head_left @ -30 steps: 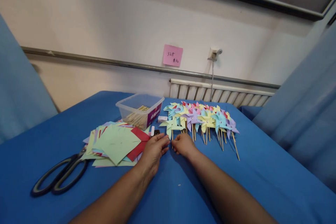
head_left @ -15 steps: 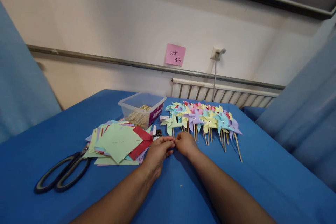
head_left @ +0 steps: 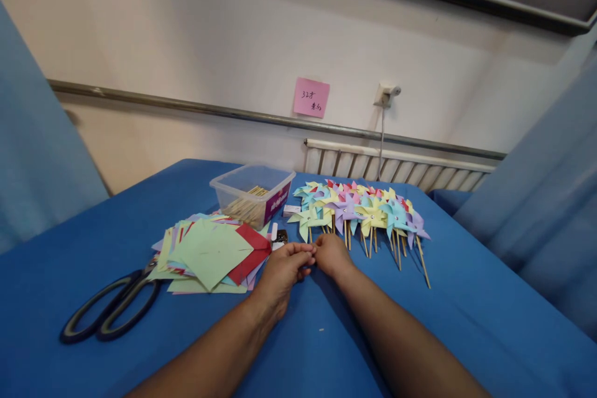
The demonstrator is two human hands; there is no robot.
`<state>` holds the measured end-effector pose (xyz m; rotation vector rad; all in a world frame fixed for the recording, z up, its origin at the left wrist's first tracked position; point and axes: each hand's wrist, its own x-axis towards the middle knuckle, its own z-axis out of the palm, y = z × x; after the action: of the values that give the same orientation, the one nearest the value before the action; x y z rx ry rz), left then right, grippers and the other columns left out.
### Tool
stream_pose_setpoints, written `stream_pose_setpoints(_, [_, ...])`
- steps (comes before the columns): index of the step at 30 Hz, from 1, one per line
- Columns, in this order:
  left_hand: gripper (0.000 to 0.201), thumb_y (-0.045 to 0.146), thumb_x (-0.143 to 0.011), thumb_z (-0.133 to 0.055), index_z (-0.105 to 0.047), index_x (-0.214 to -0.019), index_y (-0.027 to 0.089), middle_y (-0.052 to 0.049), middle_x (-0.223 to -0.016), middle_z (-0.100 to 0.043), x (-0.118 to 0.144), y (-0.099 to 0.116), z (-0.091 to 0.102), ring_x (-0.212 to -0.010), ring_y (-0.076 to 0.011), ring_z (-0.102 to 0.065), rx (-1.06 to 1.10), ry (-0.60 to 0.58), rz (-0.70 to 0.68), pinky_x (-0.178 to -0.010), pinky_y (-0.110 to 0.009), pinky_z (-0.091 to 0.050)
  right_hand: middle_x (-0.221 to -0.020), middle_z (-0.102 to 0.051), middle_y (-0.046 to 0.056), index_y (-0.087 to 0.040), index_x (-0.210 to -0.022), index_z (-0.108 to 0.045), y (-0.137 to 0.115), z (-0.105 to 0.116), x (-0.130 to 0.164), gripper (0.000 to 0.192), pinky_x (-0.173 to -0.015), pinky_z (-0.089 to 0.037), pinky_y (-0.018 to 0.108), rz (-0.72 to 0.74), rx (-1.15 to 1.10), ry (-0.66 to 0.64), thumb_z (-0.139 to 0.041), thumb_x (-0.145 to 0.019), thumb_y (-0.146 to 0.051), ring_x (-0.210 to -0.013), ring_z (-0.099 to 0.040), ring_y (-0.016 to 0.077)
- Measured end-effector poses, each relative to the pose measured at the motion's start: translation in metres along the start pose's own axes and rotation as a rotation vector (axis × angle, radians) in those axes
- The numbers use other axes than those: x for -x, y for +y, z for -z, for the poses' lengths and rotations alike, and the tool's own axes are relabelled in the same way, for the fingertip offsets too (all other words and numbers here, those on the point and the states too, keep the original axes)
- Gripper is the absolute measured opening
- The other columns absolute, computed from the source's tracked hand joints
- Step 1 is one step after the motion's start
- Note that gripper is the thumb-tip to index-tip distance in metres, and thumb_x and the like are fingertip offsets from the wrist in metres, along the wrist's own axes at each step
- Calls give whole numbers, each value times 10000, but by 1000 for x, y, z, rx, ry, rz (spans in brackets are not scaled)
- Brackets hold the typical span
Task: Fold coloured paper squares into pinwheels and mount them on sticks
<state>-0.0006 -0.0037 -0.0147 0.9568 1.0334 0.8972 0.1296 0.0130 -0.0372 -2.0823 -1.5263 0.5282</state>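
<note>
My left hand point(head_left: 281, 273) and my right hand point(head_left: 332, 255) rest on the blue tablecloth point(head_left: 326, 336) with their fingertips pinched together. They meet at the lower end of the wooden stick of a light green paper pinwheel point(head_left: 305, 219), the nearest one in a row of coloured pinwheels point(head_left: 368, 211). The tip of the stick is hidden under my fingers. A loose stack of coloured paper squares point(head_left: 209, 252) lies just left of my left hand.
Large black scissors point(head_left: 112, 308) lie at the left front. A clear plastic box point(head_left: 252, 196) with wooden sticks stands behind the papers, with small items point(head_left: 278, 235) beside it. Blue curtains hang on both sides; a radiator point(head_left: 396, 168) and wall stand behind.
My left hand went from flat and open to pinched, and both hands closed together at the green pinwheel's stick and shifted slightly right. The camera view rose a little.
</note>
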Motion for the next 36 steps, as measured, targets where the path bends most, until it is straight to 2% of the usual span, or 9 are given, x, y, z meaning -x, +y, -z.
stream_pose_setpoints(6, [132, 172, -629, -676, -663, -757, 138, -59, -799, -675, 6, 3, -3, -690, -120, -602, 4, -3, 14, -629, -231, -445, -702, -701, 40, -186, -715, -679, 2, -4, 7, 186, -528, -272, 237, 67, -23, 92, -545, -822, -259, -641, -571, 142])
stream_pose_setpoints(10, [162, 202, -631, -699, -667, -775, 135, -55, -761, -670, 7, 4, -3, -673, -126, -604, -15, -5, 16, -629, -236, -448, -707, -700, 28, -190, -749, -671, 6, 1, 11, 214, -560, -310, 229, 78, -40, 176, -511, -862, -275, -641, -588, 138])
stream_pose_setpoints(13, [175, 213, -627, -703, -672, -780, 136, -61, -783, -676, 7, 4, -3, -687, -135, -613, -26, -7, 10, -623, -238, -450, -707, -695, 19, -198, -782, -664, 20, 13, 17, 243, -579, -337, 226, 66, -46, 248, -477, -890, -310, -642, -601, 142])
stream_pose_setpoints(17, [171, 224, -626, -703, -679, -773, 139, -82, -858, -692, 6, 3, -3, -719, -142, -620, -45, -26, 16, -617, -236, -453, -671, -684, 26, -195, -746, -658, 55, 34, 28, 274, -582, -345, 234, -16, -29, 306, -467, -893, -326, -638, -611, 158])
stream_pose_setpoints(20, [168, 223, -621, -703, -680, -767, 142, -90, -887, -703, 6, 1, -3, -692, -135, -614, -71, -47, 13, -605, -237, -453, -706, -699, 43, -188, -754, -667, 79, 43, 32, 267, -574, -338, 240, -76, -10, 313, -470, -883, -313, -656, -619, 168])
stream_pose_setpoints(23, [172, 218, -617, -700, -682, -768, 139, -94, -859, -709, 5, -2, -4, -647, -130, -603, -106, -63, 11, -586, -239, -451, -672, -695, 43, -187, -739, -677, 92, 45, 28, 275, -552, -327, 239, -113, 7, 284, -477, -879, -314, -620, -612, 162])
stream_pose_setpoints(30, [178, 247, -637, -700, -682, -776, 137, -88, -828, -705, 3, -4, -5, -641, -142, -605, -168, -95, 16, -587, -250, -455, -675, -692, 43, -197, -698, -680, 91, 40, 19, 270, -552, -284, 251, -118, 48, 265, -527, -859, -350, -646, -597, 168])
stream_pose_setpoints(36, [97, 194, -612, -679, -672, -702, 158, -63, -783, -699, 8, -4, -10, -636, -135, -591, -189, -140, 7, -566, -233, -439, -688, -692, 35, -187, -725, -671, 91, 41, 21, 254, -550, -295, 243, -112, 37, 249, -552, -851, -373, -648, -601, 159])
